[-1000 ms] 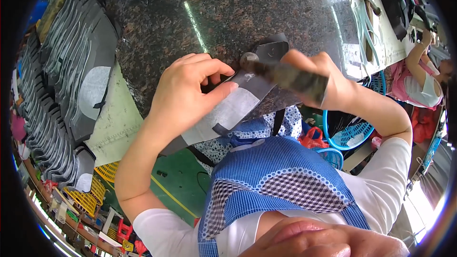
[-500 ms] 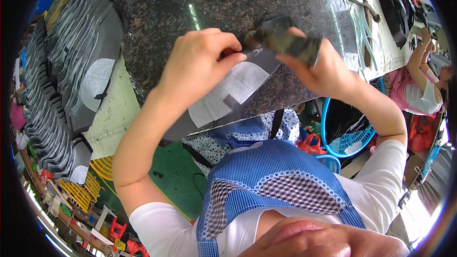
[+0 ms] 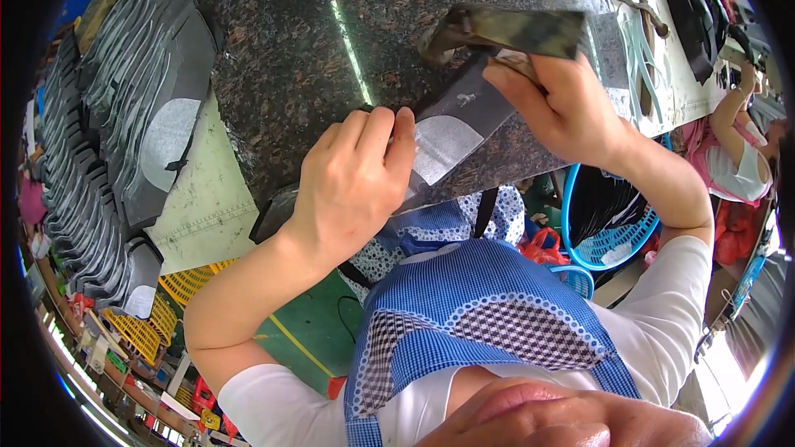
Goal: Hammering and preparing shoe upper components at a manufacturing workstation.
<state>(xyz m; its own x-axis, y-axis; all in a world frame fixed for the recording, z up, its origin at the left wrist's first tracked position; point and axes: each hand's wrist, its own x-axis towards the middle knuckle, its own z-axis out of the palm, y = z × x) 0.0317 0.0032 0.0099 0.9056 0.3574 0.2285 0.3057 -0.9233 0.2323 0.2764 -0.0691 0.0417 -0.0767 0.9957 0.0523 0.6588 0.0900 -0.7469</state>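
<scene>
Left hand (image 3: 352, 178) partly covers the dark piece (image 3: 478, 110); layered stacks (image 3: 141, 103) lie leftward.

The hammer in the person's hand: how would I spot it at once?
Find the dark speckled stone slab. Over its right part, the right hand grips the hammer. Unlike the other hammer, lying farther right, this one is held.

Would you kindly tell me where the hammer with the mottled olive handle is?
In the head view, the hammer is right of centre, held in the right hand near the far end of the flat black, whitish-patched piece.
</scene>
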